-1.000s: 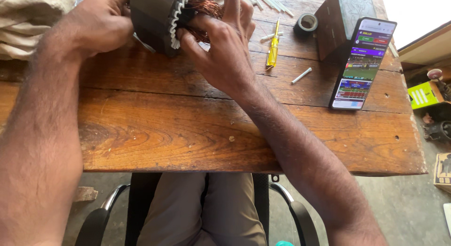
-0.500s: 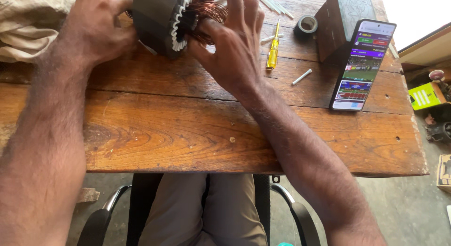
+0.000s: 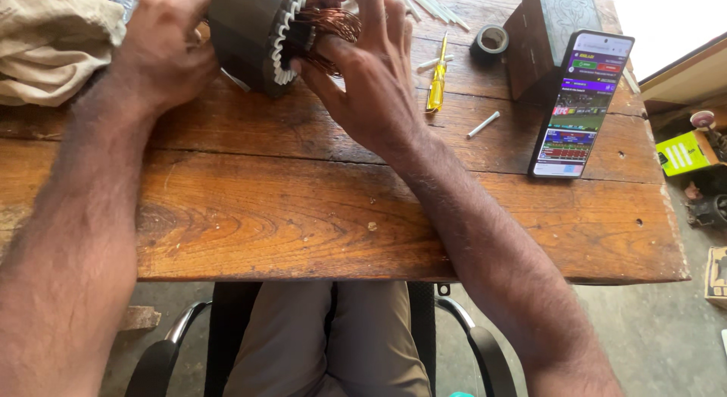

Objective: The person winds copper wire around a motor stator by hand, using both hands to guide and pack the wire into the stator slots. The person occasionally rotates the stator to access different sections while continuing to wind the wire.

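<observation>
The dark cylindrical motor stator [image 3: 254,37] lies on the worn wooden bench [image 3: 303,207], left hand [image 3: 163,52] clasping it; the right hand [image 3: 371,79] has spread its fingers over the copper windings [image 3: 329,22], loosening its pinch.

Strong daylight pours in from the far right, and that corner past the wooden table [image 3: 318,215] is blown out to plain white. The tabletop is warm and evenly bright. The phone [image 3: 581,101] screen stays readable, no glare. Soft shadows sit under the forearms, darker under the table's near edge. Sharp overall, with wide-angle stretch bending the arms at the near corners.
</observation>
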